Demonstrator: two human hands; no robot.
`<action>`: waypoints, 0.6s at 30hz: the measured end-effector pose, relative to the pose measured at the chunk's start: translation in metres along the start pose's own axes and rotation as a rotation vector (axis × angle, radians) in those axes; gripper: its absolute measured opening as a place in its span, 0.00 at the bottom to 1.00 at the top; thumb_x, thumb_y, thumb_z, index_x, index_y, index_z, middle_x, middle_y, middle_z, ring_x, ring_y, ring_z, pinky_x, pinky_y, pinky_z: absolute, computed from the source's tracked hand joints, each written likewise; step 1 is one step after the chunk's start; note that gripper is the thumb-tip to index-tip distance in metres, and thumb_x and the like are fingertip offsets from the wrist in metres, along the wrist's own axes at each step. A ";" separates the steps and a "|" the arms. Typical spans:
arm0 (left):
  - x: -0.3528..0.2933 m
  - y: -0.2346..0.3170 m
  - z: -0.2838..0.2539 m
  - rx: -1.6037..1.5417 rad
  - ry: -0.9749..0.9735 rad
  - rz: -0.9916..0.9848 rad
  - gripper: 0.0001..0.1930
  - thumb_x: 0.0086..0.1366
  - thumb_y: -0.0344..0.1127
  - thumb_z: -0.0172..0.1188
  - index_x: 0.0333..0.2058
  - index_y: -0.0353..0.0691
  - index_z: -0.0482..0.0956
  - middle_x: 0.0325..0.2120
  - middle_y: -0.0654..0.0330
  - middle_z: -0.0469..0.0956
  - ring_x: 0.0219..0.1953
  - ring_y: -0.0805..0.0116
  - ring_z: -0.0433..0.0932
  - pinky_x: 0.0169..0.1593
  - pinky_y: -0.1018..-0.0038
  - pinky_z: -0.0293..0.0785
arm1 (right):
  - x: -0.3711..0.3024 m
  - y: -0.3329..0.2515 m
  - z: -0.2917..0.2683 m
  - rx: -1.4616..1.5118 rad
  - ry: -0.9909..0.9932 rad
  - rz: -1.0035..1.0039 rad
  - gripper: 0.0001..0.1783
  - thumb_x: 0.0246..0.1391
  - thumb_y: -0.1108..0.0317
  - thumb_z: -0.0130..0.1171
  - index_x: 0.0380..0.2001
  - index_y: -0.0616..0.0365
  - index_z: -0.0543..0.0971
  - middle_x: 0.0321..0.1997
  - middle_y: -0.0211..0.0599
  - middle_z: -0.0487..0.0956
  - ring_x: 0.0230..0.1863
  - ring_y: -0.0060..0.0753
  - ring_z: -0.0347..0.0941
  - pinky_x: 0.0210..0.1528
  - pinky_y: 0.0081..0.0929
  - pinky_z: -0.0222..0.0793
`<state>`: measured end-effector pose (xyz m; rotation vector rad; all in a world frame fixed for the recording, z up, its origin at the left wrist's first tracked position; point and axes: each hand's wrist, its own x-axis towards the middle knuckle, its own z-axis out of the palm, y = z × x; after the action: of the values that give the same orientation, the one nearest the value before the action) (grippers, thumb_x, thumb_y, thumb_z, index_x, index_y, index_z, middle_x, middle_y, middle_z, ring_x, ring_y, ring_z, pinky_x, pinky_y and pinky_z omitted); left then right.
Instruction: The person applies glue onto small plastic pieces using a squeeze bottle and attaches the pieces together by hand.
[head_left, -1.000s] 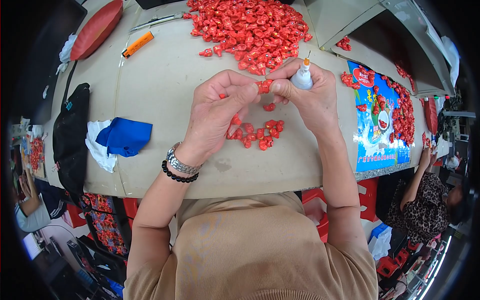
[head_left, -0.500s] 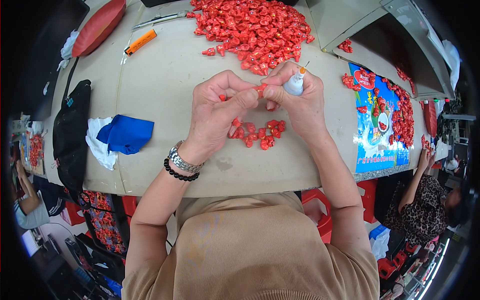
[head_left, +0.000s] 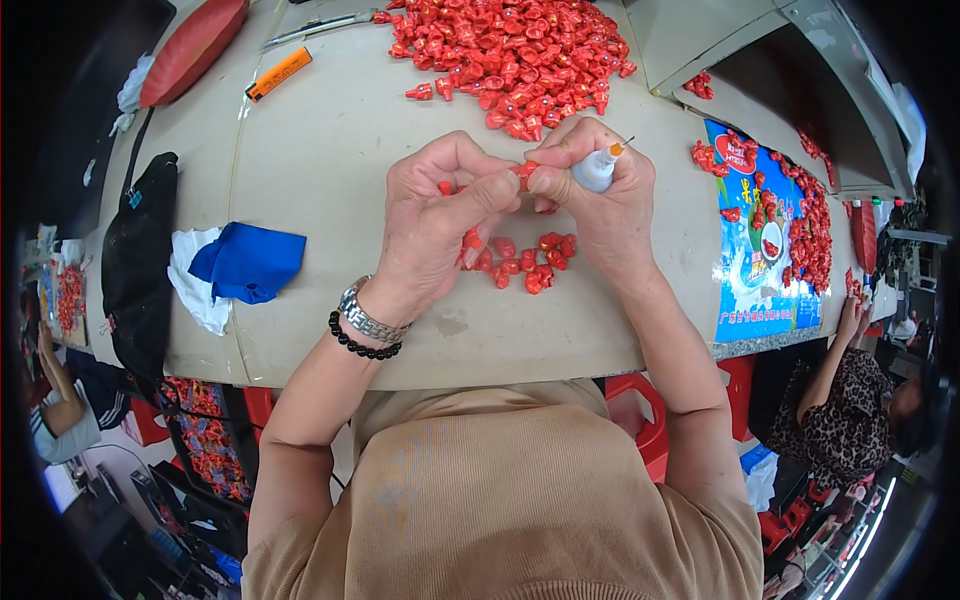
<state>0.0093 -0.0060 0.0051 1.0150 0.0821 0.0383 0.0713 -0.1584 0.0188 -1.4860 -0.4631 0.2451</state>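
Observation:
My left hand (head_left: 435, 215) and my right hand (head_left: 610, 215) meet over the table, thumbs and fingers pinching a small red figure-like part (head_left: 524, 173) between them. Most of that part is hidden by the fingertips. Tucked in my right hand is a small white squeeze bottle (head_left: 594, 171) with an orange collar and a thin needle tip pointing up and to the right. More bits of red show between the curled fingers of my left hand. Just below the hands lies a loose cluster of several red parts (head_left: 535, 262).
A large heap of red parts (head_left: 520, 60) lies beyond my hands. An orange-handled cutter (head_left: 279, 75), blue cloth (head_left: 248, 262) and black bag (head_left: 143, 265) are at left. On the right, red parts cover a blue printed sheet (head_left: 740, 300) beside a metal housing (head_left: 840, 90). Another person (head_left: 840, 400) sits far right.
Both hands keep their pinch on the red part, nearly in place. The bottle in my right hand has shifted slightly right, its needle leaning further that way. The whole view has moved a little.

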 end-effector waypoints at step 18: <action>0.006 -0.005 0.004 0.306 0.060 0.326 0.10 0.63 0.29 0.58 0.42 0.34 0.74 0.31 0.60 0.82 0.19 0.90 0.66 0.18 0.89 0.59 | 0.008 0.003 -0.004 -0.351 0.147 -0.550 0.13 0.32 0.75 0.73 0.25 0.59 0.81 0.27 0.34 0.77 0.30 0.28 0.74 0.30 0.22 0.70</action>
<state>0.0152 -0.0118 0.0028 1.3255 -0.0245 0.3629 0.0805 -0.1588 0.0165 -1.6359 -0.8019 -0.3959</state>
